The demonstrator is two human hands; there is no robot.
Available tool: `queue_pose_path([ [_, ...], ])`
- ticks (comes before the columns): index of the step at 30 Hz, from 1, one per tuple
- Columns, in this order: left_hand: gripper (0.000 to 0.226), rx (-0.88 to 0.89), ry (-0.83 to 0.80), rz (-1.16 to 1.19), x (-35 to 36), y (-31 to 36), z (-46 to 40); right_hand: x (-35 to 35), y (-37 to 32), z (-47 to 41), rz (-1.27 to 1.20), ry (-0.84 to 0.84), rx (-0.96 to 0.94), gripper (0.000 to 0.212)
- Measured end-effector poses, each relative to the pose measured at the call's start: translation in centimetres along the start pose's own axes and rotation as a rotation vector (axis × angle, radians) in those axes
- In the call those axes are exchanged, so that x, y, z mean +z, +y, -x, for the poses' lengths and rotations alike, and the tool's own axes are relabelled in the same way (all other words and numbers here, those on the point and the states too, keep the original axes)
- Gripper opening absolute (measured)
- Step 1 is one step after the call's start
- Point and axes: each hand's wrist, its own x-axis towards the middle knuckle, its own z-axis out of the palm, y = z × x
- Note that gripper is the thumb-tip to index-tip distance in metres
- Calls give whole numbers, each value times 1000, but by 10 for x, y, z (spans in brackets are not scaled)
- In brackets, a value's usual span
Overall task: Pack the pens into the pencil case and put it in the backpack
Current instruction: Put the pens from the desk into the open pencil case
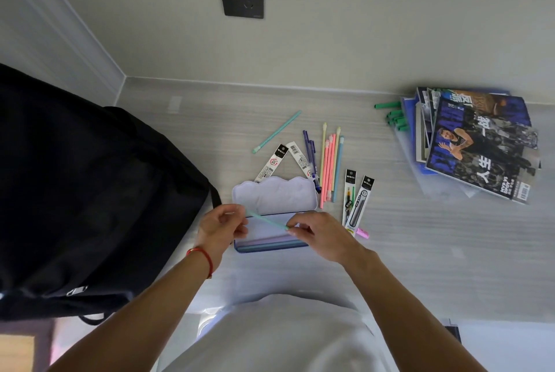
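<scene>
Pale worktop (420, 251) carries an open pencil case (271, 194); above it, left hand (220, 226) and right hand (318, 235) each pinch one end of a mint pen (265, 219); black backpack (90, 191) sits left.

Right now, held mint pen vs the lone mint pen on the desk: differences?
The held mint pen is pinched at both ends by the left hand and right hand above the open pencil case; the lone mint pen lies untouched on the desk, farther back. Both look slim and mint.

Open pencil case (271, 194) (lid up) beside black backpack (90, 191).
</scene>
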Motion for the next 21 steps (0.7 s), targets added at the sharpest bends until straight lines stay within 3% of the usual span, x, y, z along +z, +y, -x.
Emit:
queue_pose_path([
  [4,16,-85,-56,224,7,-2,7,8,-6,-2,-47,4,-22,12],
  [7,18,-127,-144,445,21,6,13,19,-17,-4,-244,74,34,12],
  [10,14,9,-293,59,37,14,18,26,-24,-6,-327,67,33,9],
  [13,15,199,-248,-241,48,27,17,23,-20,-6,-304,74,58,14],
  [17,11,573,-246,-631,47,40,9,2,4,-1,-294,287,220,20],
  [21,12,689,-349,-888,48,30,6,-12,30,1,-214,397,415,17],
])
